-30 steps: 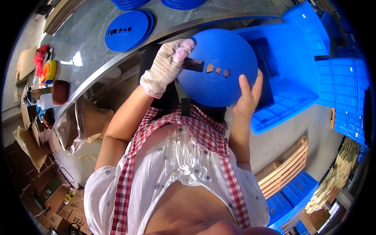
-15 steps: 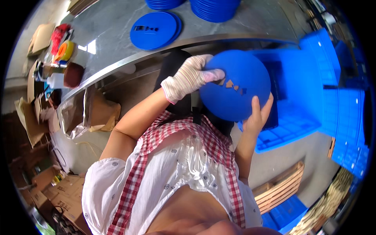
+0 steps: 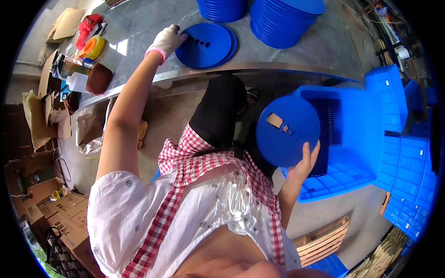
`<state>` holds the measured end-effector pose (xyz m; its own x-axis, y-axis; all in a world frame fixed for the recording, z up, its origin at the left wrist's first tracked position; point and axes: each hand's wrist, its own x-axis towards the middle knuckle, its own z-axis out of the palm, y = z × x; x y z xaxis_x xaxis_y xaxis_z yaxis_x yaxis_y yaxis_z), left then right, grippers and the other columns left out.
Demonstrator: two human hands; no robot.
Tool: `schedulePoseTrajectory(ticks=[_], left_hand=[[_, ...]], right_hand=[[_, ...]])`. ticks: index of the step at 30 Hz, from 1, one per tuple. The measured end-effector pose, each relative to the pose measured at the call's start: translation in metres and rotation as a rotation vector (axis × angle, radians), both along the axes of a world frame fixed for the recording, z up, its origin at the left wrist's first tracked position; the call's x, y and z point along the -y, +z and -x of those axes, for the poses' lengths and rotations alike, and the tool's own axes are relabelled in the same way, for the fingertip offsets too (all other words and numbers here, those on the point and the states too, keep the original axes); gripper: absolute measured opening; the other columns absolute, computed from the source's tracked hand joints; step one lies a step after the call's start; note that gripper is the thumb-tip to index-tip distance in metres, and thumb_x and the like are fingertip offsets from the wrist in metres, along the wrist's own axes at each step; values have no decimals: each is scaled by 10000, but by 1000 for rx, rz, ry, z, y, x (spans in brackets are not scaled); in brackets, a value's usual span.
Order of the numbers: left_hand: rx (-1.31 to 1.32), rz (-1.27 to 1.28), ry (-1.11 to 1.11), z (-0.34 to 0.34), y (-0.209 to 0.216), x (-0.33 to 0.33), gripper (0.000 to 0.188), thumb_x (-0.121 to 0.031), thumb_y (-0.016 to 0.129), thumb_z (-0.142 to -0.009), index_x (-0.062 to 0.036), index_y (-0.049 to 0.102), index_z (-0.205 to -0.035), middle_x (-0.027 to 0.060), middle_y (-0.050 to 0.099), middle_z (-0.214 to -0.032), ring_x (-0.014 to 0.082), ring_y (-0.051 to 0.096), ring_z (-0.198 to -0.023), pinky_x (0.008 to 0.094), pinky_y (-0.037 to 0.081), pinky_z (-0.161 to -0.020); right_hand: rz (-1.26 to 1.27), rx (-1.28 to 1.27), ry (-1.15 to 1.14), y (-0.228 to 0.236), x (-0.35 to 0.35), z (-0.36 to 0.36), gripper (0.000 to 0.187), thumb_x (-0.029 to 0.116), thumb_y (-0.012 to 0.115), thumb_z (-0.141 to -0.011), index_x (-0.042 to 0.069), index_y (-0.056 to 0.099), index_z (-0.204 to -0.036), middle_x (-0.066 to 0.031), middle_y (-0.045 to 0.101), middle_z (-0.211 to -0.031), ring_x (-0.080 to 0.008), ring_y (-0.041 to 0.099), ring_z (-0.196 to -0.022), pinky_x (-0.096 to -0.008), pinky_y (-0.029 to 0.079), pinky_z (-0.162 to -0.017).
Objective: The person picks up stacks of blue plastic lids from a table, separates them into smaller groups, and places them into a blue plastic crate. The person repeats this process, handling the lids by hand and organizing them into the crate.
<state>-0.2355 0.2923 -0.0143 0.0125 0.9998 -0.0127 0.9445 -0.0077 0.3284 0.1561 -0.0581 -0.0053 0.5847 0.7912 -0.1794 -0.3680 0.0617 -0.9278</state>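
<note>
My right hand [image 3: 302, 163], bare, grips the lower right edge of a round blue plastic disc [image 3: 280, 146]. This disc is tilted toward me and has several cut-out holes, one of them a larger rectangle. My left hand [image 3: 168, 41], in a pale knitted glove with a pink cuff, is stretched out over the table. Its fingers are apart at the left edge of another blue disc [image 3: 211, 39] with similar holes, and I cannot tell whether they press on it. That disc overlaps a second blue disc [image 3: 233, 45] beneath it.
Two stacks of blue discs [image 3: 281, 28] stand farther back on the grey table [image 3: 139, 51]. A blue crate [image 3: 357, 120] with dark discs lined up inside is at my right. Yellow tape [image 3: 94, 47], a white bottle [image 3: 78, 82] and a brown block [image 3: 98, 78] sit at the left.
My left hand has let go of the held disc and moved left and away to the discs on the table. My right hand keeps its disc, now slightly lower.
</note>
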Motion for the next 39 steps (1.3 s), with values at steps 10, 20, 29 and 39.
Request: schedulePoseTrajectory(ticks=[10,20,29,39], left_hand=[[45,-112,2,-32,-19,-7,329,-144,636,-817,-83,621,-1140,153,667,-1079,317,639,-1035,407,513,-899],[1106,-363,-269,-65,21,105,473,-126,606,-879,-33,467,-1322,134,615,-1140,189,608,-993,319,489,-911],[1337,34,-357,-123,58,178,543,-210,607,-855,31,460,-1319,129,600,-1130,188,582,-1037,321,456,-970],[1363,162,-478,-164,57,228,521,-168,573,-899,-7,422,-1371,120,546,-1227,196,512,-1153,324,405,-1017]], right_hand=[[-60,-43,23,1,3,10,374,56,525,-951,31,473,-1320,-106,558,-1236,-205,541,-1115,-325,432,-971],[-57,42,-126,8,-3,6,425,109,552,-942,25,448,-1345,-147,520,-1299,-270,530,-1161,-374,459,-974],[-95,451,-142,1,-19,-2,398,210,513,-1006,-3,427,-1331,-133,510,-1272,-212,505,-1130,-337,401,-987],[-194,611,176,7,-14,14,588,374,551,-953,-10,414,-1377,-163,522,-1293,-261,515,-1175,-362,412,-996]])
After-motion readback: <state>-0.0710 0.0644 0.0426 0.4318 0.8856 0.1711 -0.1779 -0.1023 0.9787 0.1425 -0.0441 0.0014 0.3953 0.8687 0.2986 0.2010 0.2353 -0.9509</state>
